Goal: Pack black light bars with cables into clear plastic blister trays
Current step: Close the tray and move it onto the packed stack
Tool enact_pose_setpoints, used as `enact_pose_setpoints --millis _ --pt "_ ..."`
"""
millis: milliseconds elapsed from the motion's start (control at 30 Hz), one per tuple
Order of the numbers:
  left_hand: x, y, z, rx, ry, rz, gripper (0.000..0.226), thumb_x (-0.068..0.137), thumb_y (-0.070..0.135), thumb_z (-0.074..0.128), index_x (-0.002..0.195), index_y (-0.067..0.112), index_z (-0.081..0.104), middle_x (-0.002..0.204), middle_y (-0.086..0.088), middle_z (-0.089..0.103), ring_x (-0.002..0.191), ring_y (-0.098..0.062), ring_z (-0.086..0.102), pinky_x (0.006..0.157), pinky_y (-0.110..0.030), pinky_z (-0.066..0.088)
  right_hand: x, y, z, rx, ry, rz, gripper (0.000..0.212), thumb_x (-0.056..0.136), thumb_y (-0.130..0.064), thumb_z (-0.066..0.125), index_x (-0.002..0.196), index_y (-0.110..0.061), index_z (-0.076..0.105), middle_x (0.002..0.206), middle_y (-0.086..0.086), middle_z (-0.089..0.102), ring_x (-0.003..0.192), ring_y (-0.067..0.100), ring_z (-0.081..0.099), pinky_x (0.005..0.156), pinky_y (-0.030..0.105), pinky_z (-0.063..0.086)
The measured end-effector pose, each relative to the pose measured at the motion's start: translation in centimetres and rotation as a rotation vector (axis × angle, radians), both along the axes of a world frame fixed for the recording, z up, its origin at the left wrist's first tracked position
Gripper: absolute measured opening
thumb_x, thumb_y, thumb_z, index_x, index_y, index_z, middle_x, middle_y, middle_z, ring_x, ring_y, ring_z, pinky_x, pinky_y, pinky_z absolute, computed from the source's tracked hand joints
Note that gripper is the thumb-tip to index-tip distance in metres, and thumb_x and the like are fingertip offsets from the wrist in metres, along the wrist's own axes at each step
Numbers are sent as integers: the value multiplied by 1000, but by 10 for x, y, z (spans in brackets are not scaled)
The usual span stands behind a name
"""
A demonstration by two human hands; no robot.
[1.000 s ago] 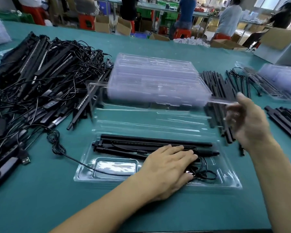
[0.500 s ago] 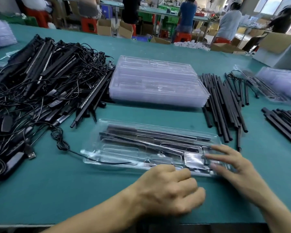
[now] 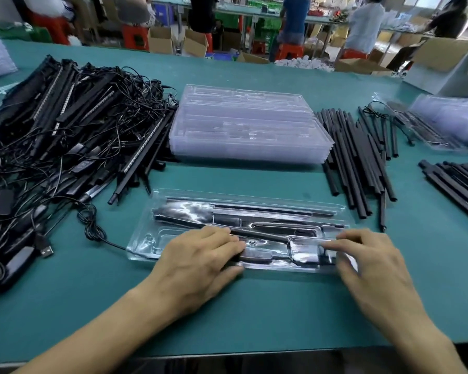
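A clear blister tray [image 3: 254, 211] lies closed on the green table in front of me, with black light bars [image 3: 268, 211] and their cable showing through its lid. My left hand [image 3: 197, 263] rests on the lid's near middle with fingers flat and pressing. My right hand [image 3: 368, 263] presses the lid's right end with straight fingers. One cable [image 3: 92, 228] trails out of the tray's left side toward a USB plug [image 3: 45, 248].
A tangled heap of light bars with cables [image 3: 65, 130] fills the left. A stack of empty clear trays [image 3: 243, 125] sits behind the closed one. Loose black rods [image 3: 357, 163] lie at the right, more [image 3: 459, 182] at the far right beside other trays [image 3: 449, 117]. People work at benches behind.
The tray's lid, held up by my right hand a second ago, has come down shut over the bars. Both hands have moved onto the lid and now press it.
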State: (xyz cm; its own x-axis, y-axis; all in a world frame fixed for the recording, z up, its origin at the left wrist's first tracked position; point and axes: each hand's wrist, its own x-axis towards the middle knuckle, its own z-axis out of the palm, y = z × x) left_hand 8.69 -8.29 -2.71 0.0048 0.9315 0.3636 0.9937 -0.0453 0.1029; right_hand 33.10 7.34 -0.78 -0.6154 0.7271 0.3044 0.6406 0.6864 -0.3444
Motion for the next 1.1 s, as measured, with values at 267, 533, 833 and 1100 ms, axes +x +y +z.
enact_pose_setpoints --millis 267,533,833,1100 --pt "9 13 -6 88 124 58 41 85 62 52 99 27 68 84 9 60 79 -17 57 73 -31 45 2 -3 -3 -108 74 -316 20 92 -17 62 111 -19 67 103 5 56 100 31 52 84 40 40" --pt "6 16 -8 85 146 40 41 88 61 46 104 30 67 84 9 56 79 -18 52 73 -33 46 19 30 14 -749 192 -404 13 87 -19 71 79 -8 71 59 5 68 58 18 59 53 28 40" --pt "12 18 -1 56 214 61 35 83 56 53 95 26 65 82 4 57 74 -22 55 63 -36 46 18 45 17 -1085 256 -367 13 89 -6 64 77 0 63 57 5 49 37 9 42 32 15 29" --pt "4 23 9 25 269 -50 40 85 56 47 92 23 68 86 4 61 79 -20 60 64 -34 50 8 75 40 -1100 -145 -292 13 82 -3 73 84 7 65 72 23 66 55 26 65 40 22 50"
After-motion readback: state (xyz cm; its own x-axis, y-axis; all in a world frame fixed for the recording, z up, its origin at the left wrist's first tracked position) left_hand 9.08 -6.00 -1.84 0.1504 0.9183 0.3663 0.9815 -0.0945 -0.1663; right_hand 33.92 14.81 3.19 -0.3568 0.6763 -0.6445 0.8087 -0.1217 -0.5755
